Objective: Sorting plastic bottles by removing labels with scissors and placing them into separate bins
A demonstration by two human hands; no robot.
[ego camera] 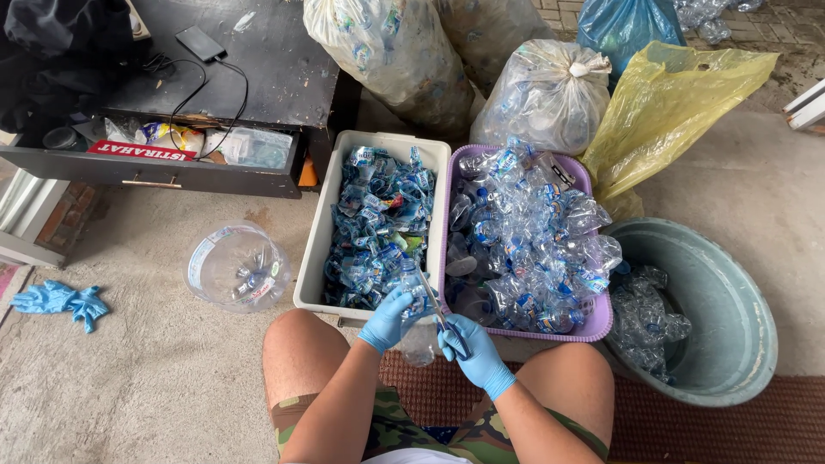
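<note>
Bare concrete floor [155,378] spreads under everything, with a brown woven mat [687,430] at the near edge where the person sits. Largest are the tied clear sacks of crushed plastic bottles [550,90] at the far side, with a yellow bag [662,112] to their right and a blue bag [623,26] beyond. At far left a dark cabinet [249,69] has its drawer [155,163] pulled open, cluttered with packets; a phone [200,41] on a cable lies on top. A grey-green basin [730,344] at right holds a few clear bottles. The purple basket [593,322] in the middle is heaped with crumpled clear bottles, and the white tub [320,258] touching its left side is full of blue label strips. A cut-open clear jug [236,266] on the floor to the left holds a few scraps. Spare blue gloves [60,301] lie at the near left.

Both hands wear blue gloves. The left hand [388,316] is wrapped round a clear bottle [418,331], held just over the near rim between tub and basket. The right hand [468,348] is closed on the handles of scissors [440,316] — blades against the bottle; how far they are parted cannot be made out.
</note>
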